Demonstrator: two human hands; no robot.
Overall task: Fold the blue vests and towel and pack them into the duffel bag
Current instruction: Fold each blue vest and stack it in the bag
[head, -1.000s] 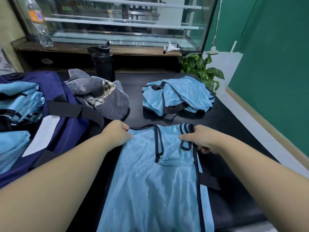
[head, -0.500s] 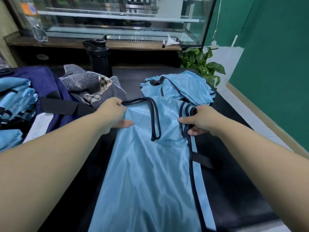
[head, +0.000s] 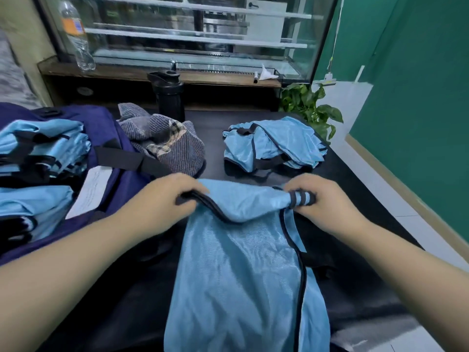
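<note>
We pinch the vest's (head: pixel 243 270) top edge, left hand (head: pixel 162 201) and right hand (head: pixel 327 199) clamped; bag (head: pixel 111 138) at 9 o'clock.

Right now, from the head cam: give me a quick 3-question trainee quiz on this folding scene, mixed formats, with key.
1. True or false: the towel is already packed in the duffel bag.
2. Multiple choice: what does the right hand hold? A) the black bottle B) the top edge of the vest on the table C) the bag strap
3. Fill in: the left hand grips the vest's dark ____ edge.

Key: 1 false, it lies crumpled on the table beside the bag. 2 B. 3 trimmed.
</note>
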